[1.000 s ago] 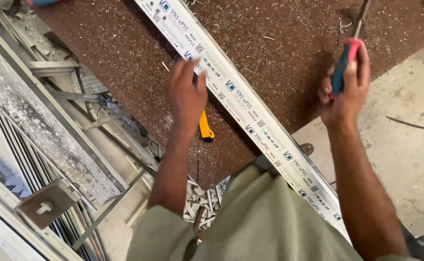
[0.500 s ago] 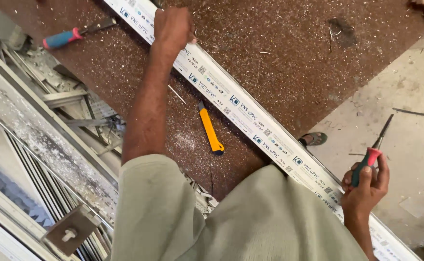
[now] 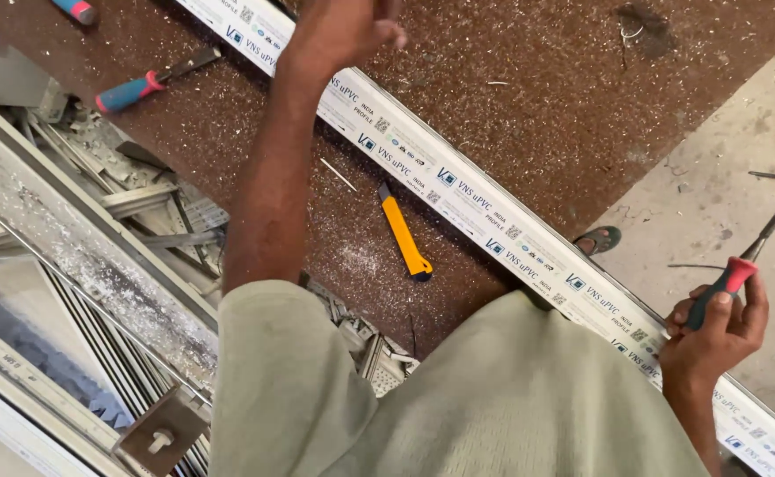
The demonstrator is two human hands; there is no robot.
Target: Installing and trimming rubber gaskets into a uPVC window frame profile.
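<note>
A brown desk (image 3: 529, 115) is seen from above, its surface strewn with pale shavings and chips. 1 long white profile strip (image 3: 493, 225) is laid diagonally across it, from the upper left to the lower right. A yellow utility knife (image 3: 405, 232) is placed just beside the strip, on the near side. A screwdriver with a blue and pink handle (image 3: 144, 82) is set near the left edge. The grey floor (image 3: 714, 185) is visible beyond the desk's right edge.
</note>
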